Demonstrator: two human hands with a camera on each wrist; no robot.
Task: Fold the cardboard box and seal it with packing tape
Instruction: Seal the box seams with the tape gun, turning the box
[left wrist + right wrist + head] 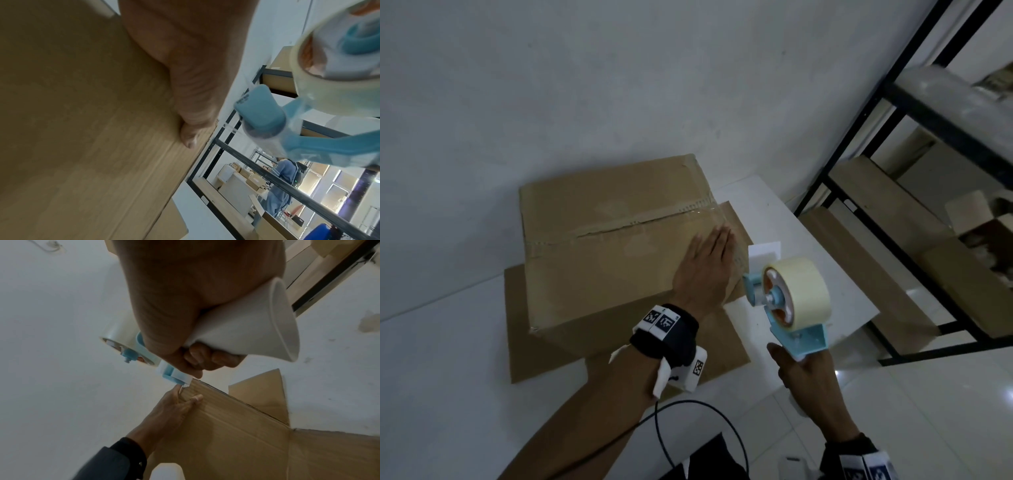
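Note:
A brown cardboard box [599, 246] sits closed on the white table, a strip of clear tape [619, 226] running along its top seam and over the right edge. My left hand [705, 263] lies flat on the box top [82, 129] near that right edge, fingers straight. My right hand [804, 380] grips the white handle [246, 331] of a blue tape dispenser [787, 301] with a cream roll of packing tape [801, 287]. The dispenser hangs just right of the box, its front end close to my left hand's fingertips [197, 398].
Flat cardboard sheets [534, 329] lie under the box on the white table [825, 274]. A black metal shelving rack [859, 144] with boxes stands to the right. A black cable [664, 438] loops near my left forearm. A person in blue [281, 181] stands far off.

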